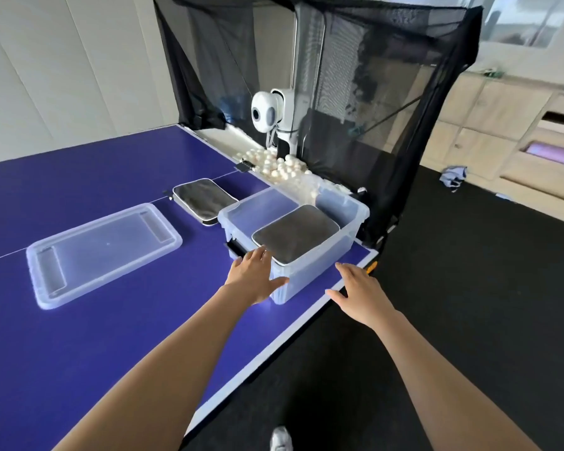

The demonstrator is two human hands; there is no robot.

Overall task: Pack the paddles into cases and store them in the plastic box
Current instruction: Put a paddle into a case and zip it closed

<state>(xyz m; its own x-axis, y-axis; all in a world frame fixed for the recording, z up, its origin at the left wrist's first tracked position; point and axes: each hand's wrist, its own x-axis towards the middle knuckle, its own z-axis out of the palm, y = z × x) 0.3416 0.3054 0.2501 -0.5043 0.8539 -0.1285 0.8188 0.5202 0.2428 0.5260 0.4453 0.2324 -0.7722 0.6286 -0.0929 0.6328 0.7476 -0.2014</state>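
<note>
A clear plastic box (pixel 345 245) stands near the right edge of the blue table (pixel 111 336). Inside it lies a dark grey paddle case (pixel 295 234), tilted against the near wall. A second grey case (pixel 204 197) lies flat on the table just behind the box on its left. My left hand (pixel 253 276) is spread with straight fingers at the box's near left corner, fingertips at the rim. My right hand (pixel 360 292) hovers with fingers spread by the box's near right side, holding nothing. No bare paddle is in view.
The box's clear lid (pixel 103 252) lies on the table to the left. A white ball machine (pixel 269 113) with several white balls (pixel 274 164) stands behind, under a black catch net (pixel 388 109). The table's right edge drops to dark floor (pixel 469 320).
</note>
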